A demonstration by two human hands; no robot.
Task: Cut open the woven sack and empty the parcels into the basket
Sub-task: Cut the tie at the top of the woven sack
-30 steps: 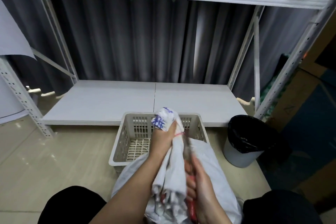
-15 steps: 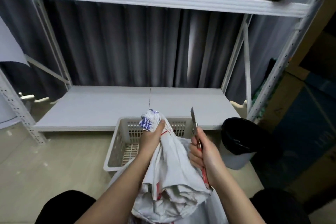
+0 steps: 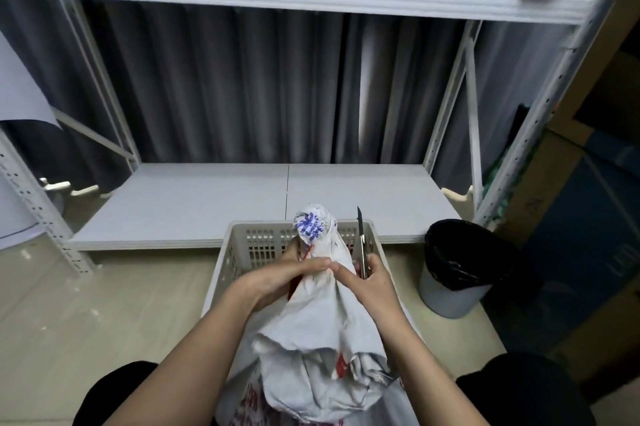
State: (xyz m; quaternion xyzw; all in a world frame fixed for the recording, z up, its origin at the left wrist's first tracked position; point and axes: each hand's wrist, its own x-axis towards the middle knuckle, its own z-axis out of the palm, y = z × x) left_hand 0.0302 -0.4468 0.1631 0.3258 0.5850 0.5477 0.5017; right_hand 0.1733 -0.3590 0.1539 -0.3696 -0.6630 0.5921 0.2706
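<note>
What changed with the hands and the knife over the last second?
The right hand drew the knife out from against the sack and raised it blade-up, then came back to touch the neck. The left hand slid lower on the neck. The basket and bin stayed put.

One woven sack [image 3: 322, 315], one basket [image 3: 225, 273], one knife [image 3: 362, 242], one bin [image 3: 457, 287], two hands
</note>
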